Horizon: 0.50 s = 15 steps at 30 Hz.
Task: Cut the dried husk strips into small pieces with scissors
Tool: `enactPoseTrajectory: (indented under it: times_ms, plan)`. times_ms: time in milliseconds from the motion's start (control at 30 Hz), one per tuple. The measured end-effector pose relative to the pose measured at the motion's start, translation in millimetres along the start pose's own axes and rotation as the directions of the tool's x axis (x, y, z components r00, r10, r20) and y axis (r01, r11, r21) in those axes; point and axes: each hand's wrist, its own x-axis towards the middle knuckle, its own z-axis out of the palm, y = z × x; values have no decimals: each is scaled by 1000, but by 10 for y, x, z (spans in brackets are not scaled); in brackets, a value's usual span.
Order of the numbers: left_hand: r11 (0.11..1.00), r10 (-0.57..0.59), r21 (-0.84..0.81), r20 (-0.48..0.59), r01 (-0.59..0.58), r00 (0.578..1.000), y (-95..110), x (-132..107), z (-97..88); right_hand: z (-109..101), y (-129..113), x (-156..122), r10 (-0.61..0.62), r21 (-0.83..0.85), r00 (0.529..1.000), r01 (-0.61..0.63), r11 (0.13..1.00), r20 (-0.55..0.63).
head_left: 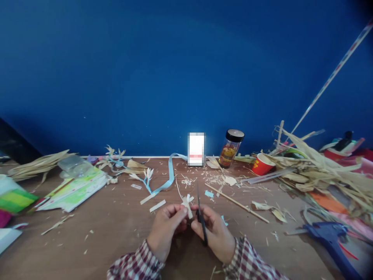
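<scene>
Head view — the left hand [163, 230] pinches a pale strip [187, 207] between thumb and fingers, low over the middle of the brown table [113, 237]. The right hand [217, 230] has black-handled scissors [199, 218] in its grasp, blades pointing away toward the blue wall [186, 77], just beside the strip; whether its fingertips touch the strip, I cannot tell. Beyond the hands, a light-blue ribbon [171, 171] curves near a white-petalled flower [148, 175] — a thin stick [237, 203] lies to the right, among scattered shavings [189, 180]
</scene>
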Motion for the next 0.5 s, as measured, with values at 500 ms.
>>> enactPoseTrajectory:
  times_ms: [500]
  plan:
    - [990, 79, -104, -114, -91, 990, 211, 28, -144, -24, -120, -46, 125, -99, 954, -102, 990, 272]
